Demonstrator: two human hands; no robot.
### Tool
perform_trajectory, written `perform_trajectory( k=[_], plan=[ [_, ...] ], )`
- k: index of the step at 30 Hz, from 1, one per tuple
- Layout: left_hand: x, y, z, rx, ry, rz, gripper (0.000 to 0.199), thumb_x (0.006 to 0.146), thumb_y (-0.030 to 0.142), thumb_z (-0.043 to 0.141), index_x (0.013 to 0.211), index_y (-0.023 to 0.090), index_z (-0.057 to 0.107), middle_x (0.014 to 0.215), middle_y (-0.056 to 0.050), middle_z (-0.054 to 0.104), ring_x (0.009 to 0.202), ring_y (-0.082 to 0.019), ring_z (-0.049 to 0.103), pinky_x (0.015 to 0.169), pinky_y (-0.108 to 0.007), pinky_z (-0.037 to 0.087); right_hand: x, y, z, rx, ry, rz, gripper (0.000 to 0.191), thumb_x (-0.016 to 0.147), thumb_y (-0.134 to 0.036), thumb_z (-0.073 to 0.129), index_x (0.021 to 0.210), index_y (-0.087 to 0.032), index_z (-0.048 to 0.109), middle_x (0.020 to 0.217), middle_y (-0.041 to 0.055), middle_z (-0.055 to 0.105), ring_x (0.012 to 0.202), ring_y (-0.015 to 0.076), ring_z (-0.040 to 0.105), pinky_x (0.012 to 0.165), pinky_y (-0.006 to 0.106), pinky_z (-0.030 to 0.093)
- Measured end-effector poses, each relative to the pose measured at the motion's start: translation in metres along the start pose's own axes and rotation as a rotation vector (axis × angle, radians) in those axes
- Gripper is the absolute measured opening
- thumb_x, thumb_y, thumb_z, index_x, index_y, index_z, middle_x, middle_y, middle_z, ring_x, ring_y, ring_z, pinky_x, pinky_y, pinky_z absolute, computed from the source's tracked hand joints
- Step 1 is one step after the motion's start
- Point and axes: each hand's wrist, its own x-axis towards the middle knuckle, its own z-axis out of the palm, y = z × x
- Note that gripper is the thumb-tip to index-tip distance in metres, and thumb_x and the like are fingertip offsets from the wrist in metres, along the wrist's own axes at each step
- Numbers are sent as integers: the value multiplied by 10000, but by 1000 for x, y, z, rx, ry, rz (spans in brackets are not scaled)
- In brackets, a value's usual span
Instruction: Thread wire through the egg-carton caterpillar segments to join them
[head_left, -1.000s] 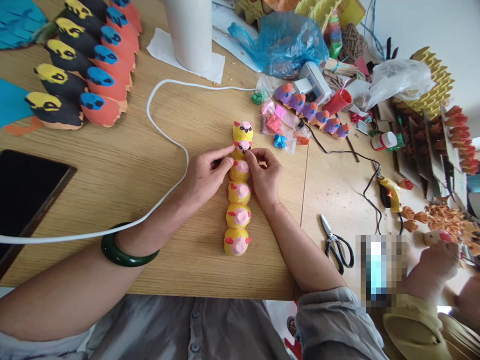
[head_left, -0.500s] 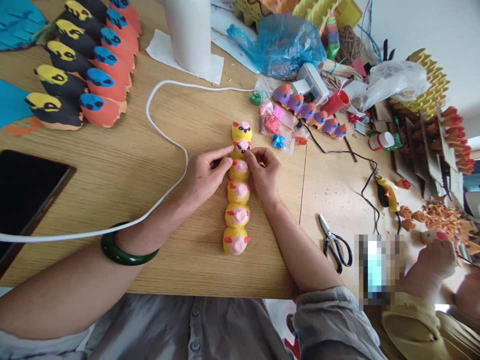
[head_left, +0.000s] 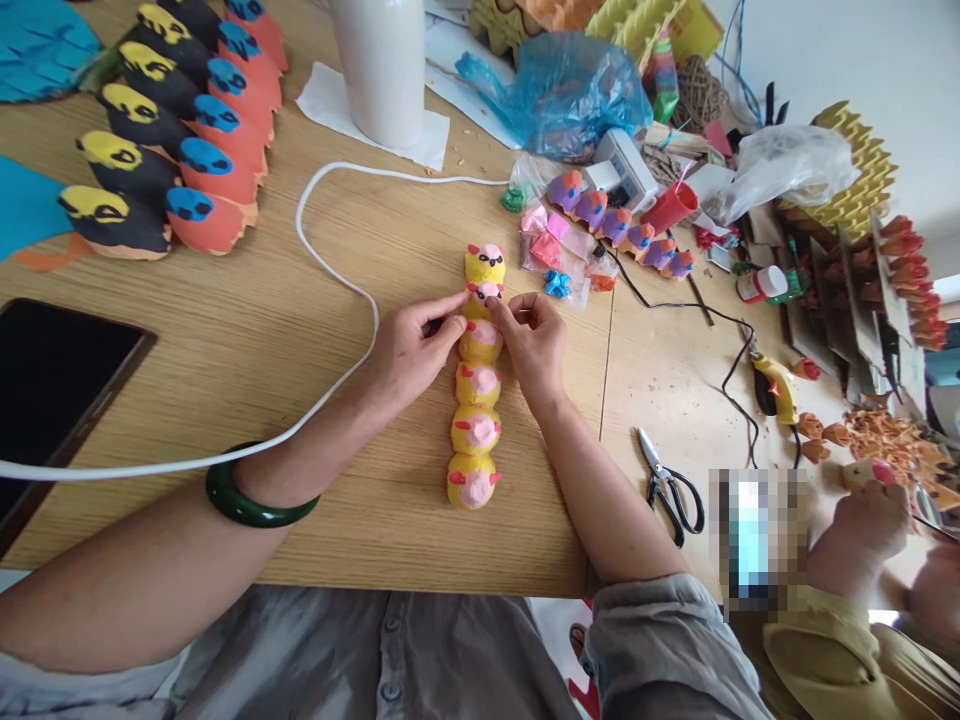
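Observation:
A yellow bumpy strip (head_left: 478,386) with pink faces and small red pieces lies upright in the view on the wooden table. Dark marks show on its top two bumps. My left hand (head_left: 417,345) grips the strip's left side near the second bump with thumb and forefinger. From the right, my right hand (head_left: 535,340) presses its thumb and forefinger on the second bump's face, partly covering it. Anything between those right fingertips is too small to make out.
A white cable (head_left: 373,310) curves over my left forearm. Scissors (head_left: 666,484) lie right of my right forearm. Small bags (head_left: 553,240) and a purple strip (head_left: 616,222) lie behind. Black and red strips (head_left: 214,215) stand back left. Another person's hand (head_left: 862,535) is far right.
My right thumb and forefinger have shifted slightly left over the second bump's face. My left hand keeps its hold. The whole view has shifted slightly.

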Motion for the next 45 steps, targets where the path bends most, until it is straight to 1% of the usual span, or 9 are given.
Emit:
perform_trajectory(
  k=[6,10,17,22,27,30,36,40,45],
  plan=[
    [0,1,0,2,-8,1,464,924,315,618,1334,175,785,1022,-66,835,997,-239,760,1010,-366,600,1,-5,1,-8,-23,47,381,842,-385,843,678,-223,540,621,-73,540,565,84,475,524,242,362],
    [1,-1,-1,-10,-13,10,471,918,338,628,1330,176,786,968,-58,825,961,-230,750,986,-349,594,-3,-4,-9,111,-48,139,386,864,-536,794,749,-224,600,661,-51,595,583,105,544,563,266,477],
    [1,-2,0,-78,31,5,453,907,370,648,1296,196,800,821,-24,771,667,-161,623,729,-303,559,-32,-2,-32,131,-4,116,370,845,-569,790,822,-218,677,788,-13,685,658,120,638,623,281,573],
    [-2,5,0,-100,79,6,393,898,380,649,1202,202,825,797,-31,744,789,-194,653,802,-308,549,-63,-6,-38,87,-18,83,219,908,-437,715,895,-219,699,864,5,712,718,125,666,658,280,611],
    [-4,7,1,-87,22,36,529,806,410,752,1278,174,792,746,22,608,689,-149,514,708,-282,485,-82,1,-34,137,-46,60,159,934,-377,676,936,-220,700,867,13,723,725,138,705,673,300,628],
    [-2,5,2,-67,32,54,627,750,428,826,1315,162,770,757,43,537,704,-135,471,694,-267,443,-84,9,-31,234,-77,79,212,933,-432,694,956,-221,692,927,36,746,795,160,736,745,343,672],
    [1,1,3,-85,56,58,655,742,491,817,1288,133,769,755,40,515,717,-143,482,690,-275,434,-81,14,-31,294,-117,32,242,927,-469,719,1001,-240,709,1083,70,775,1029,204,758,932,408,681],
    [1,-4,4,-67,61,70,612,771,488,795,1280,149,768,749,45,511,712,-143,488,691,-273,444,-80,14,-34,296,-168,-1,210,939,-440,702,1005,-241,717,1147,76,773,1109,210,746,995,424,662],
    [-1,2,2,-139,180,165,450,820,384,763,1234,210,789,885,-4,599,764,-149,561,743,-282,528,-78,13,-36,294,-175,-60,209,961,-435,692,1028,-239,723,1143,74,762,1095,208,740,971,414,665]
  ],
)
